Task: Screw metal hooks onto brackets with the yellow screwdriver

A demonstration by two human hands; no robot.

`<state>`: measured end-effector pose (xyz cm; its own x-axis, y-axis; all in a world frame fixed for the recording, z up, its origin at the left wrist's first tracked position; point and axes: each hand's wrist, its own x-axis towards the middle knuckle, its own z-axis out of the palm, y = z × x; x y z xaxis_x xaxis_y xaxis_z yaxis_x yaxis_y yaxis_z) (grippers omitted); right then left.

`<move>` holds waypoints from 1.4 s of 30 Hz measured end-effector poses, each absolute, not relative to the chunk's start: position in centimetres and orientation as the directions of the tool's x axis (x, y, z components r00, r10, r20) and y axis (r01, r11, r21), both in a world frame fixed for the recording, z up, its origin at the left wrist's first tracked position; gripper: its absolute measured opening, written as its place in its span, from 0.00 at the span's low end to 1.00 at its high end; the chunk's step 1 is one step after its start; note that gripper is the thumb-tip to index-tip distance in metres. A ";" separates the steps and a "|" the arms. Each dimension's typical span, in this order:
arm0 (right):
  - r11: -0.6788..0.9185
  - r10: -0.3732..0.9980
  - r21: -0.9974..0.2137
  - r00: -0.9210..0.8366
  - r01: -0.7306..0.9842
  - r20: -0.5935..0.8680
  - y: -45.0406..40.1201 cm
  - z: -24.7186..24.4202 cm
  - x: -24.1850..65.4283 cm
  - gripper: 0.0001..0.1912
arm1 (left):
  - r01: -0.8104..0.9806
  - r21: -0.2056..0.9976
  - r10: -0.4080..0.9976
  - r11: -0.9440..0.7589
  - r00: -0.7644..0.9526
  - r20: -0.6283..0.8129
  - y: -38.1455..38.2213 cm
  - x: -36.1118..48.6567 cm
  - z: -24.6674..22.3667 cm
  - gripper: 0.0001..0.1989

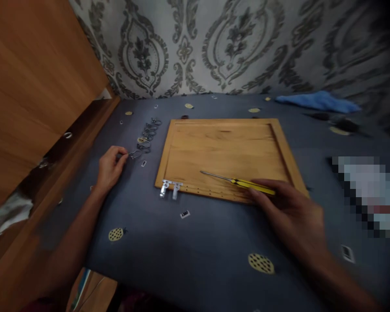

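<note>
A wooden board (224, 147) with a raised frame lies on the dark patterned cloth (156, 251). Two small metal pieces (170, 187) sit at its near left corner, and a row of small holes runs along the near edge. My right hand (289, 212) is closed round the yellow handle of a screwdriver (251, 185), whose tip points left above the board. To the left of the board, my left hand (112, 167) pinches the end of a small wire hook (135, 154). Several similar hooks (149, 131) lie in a row beyond it.
A blue cloth (318, 102) and a dark object (344, 125) lie at the back right. At the right is a blurred-out item (370, 195). Patterned fabric (195, 47) hangs behind, and a wooden cabinet (39, 86) stands on the left.
</note>
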<state>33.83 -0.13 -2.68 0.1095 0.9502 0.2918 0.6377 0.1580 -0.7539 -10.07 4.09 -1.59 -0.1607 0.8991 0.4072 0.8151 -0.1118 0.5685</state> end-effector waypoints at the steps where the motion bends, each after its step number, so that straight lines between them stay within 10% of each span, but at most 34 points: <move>1: 0.192 0.953 -0.753 0.065 0.629 0.297 0.1 -2.9 34.0 0.18 | 0.788 0.605 0.904 -0.115 -0.169 0.392 4.2 -9.9 -1.6 0.07; 12: 0.503 0.765 -0.421 -0.161 0.755 0.624 1.0 -4.7 34.0 0.11 | 0.561 0.801 0.933 -0.208 -0.133 0.335 2.7 -5.5 1.2 0.05; 19: 0.708 0.706 -0.632 -0.332 0.313 0.626 -3.4 -0.3 27.3 0.09 | 0.431 0.841 0.897 -0.328 0.420 0.135 0.4 1.6 5.0 0.08; 30: 0.135 0.944 -0.990 -0.310 0.040 0.116 -3.6 -1.7 25.0 0.03 | 0.444 0.792 0.780 -0.420 0.622 0.065 1.9 3.9 3.7 0.09; 42: -0.290 0.898 -0.949 -0.377 -0.123 -0.226 -2.0 -2.0 23.9 0.22 | 0.617 0.362 0.710 -0.699 0.659 0.249 0.5 1.7 1.1 0.32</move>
<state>23.85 -2.05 -2.00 -0.3766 0.8984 -0.2258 -0.1229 -0.2901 -0.9491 1.73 0.49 1.09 0.6585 0.7102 0.2489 0.6167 -0.6989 0.3622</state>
